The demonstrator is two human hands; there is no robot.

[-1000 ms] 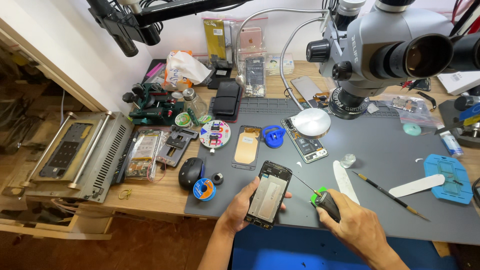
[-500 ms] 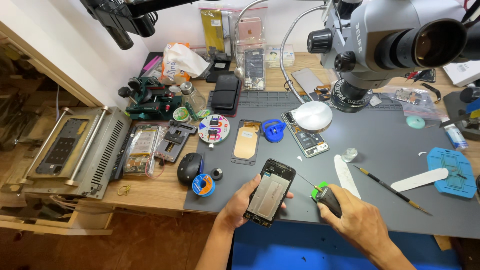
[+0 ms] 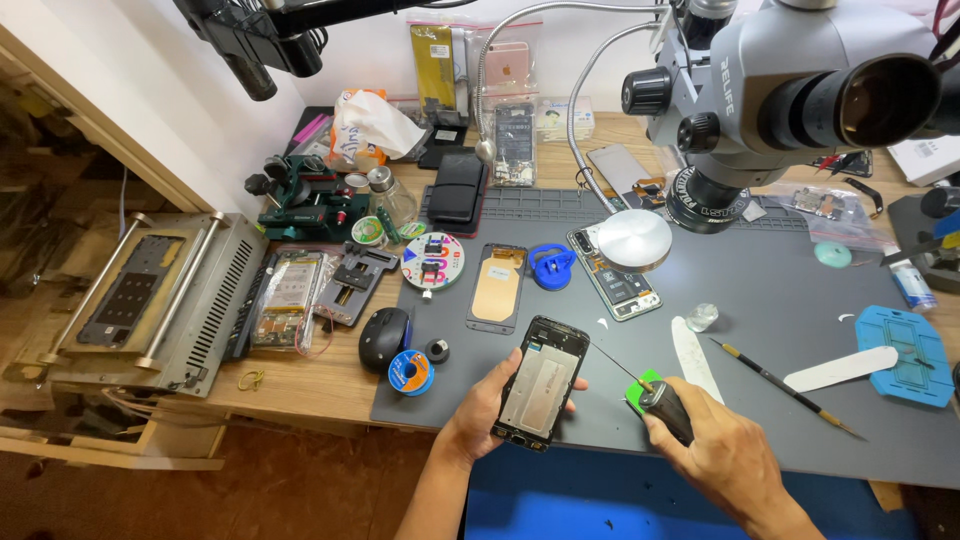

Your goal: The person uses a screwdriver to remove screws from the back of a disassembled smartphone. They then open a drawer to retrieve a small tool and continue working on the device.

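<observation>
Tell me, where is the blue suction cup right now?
The blue suction cup sits on the grey mat, mid-frame, between the gold back cover and the opened phone under the lamp.

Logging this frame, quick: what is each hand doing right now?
Left hand: closed around an opened phone.
Right hand: closed on a green-collared screwdriver.

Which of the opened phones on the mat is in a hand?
The dark-framed phone at the mat's front edge, gripped by the left hand. The gold-backed one and the one beside the lamp head lie flat, untouched.
</observation>
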